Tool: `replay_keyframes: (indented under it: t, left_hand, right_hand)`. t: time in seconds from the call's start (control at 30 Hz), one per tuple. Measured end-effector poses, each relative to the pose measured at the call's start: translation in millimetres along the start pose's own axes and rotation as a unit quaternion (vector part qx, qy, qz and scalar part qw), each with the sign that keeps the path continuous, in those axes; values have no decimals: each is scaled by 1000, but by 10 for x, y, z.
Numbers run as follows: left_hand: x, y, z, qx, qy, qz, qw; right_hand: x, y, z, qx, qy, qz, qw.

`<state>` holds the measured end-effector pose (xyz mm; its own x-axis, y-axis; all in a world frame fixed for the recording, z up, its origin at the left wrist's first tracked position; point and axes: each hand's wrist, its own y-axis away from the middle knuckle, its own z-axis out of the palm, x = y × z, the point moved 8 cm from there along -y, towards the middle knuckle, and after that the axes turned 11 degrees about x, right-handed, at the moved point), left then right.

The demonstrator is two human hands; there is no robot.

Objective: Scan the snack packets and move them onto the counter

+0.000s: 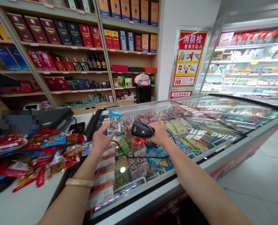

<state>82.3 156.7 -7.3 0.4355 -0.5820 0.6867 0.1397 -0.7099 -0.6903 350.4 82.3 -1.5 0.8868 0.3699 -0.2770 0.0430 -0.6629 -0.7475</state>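
Note:
My left hand [103,137] pinches a small blue snack packet [115,121] with a clear middle, held up over the left end of the freezer. In my right hand [158,132] is a black barcode scanner [142,129], its head pointing left towards the packet. A gap separates the scanner from the packet. The scanner's cable [129,156] loops down over the glass lid. A small red packet [140,141] shows just below the scanner. My right fingers are wrapped round the handle, which they partly hide.
A heap of red and blue snack packets [52,150] covers part of the white counter [19,207] at left. The glass-topped chest freezer [150,187] spans the middle. Behind stand shelves of boxed bottles [71,32]; a lit refrigerated display [251,62] is at right.

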Motion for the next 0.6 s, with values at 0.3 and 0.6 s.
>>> replay_keyframes:
  t: [0.3, 0.6]
  left_hand:
    - [77, 22, 57, -23, -32, 28, 999]
    - [73, 37, 83, -36, -33, 12, 999]
  right_hand:
    - [-43, 7, 33, -15, -3, 1, 1000]
    - [-53, 3, 49, -31, 11, -5, 999]
